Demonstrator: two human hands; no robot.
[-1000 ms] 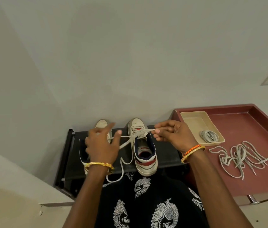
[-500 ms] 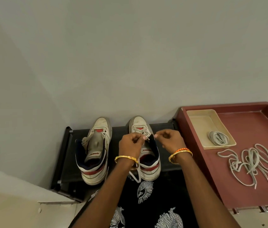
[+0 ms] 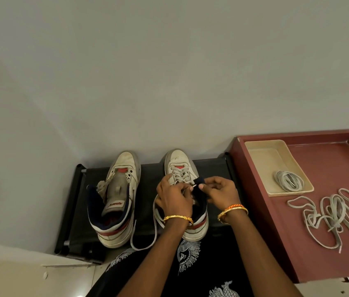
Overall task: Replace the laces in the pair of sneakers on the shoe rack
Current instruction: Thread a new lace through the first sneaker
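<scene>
Both hands work at the white high-top sneaker (image 3: 182, 168) on the black fabric shoe rack (image 3: 79, 202): the left hand (image 3: 174, 198) apparently pinches the limp grey lace (image 3: 180, 175), and the right hand (image 3: 220, 192) pinches its stiff tip (image 3: 194, 186), the best hold for threading.

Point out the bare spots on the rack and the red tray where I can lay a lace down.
Red tray: bare floor behind the loose laces, right of the beige dish; another strip in front of the dish, left of the laces. Shoe rack: bare strip left of the unlaced sneaker. Crowded around the right sneaker, where both hands work.
</scene>
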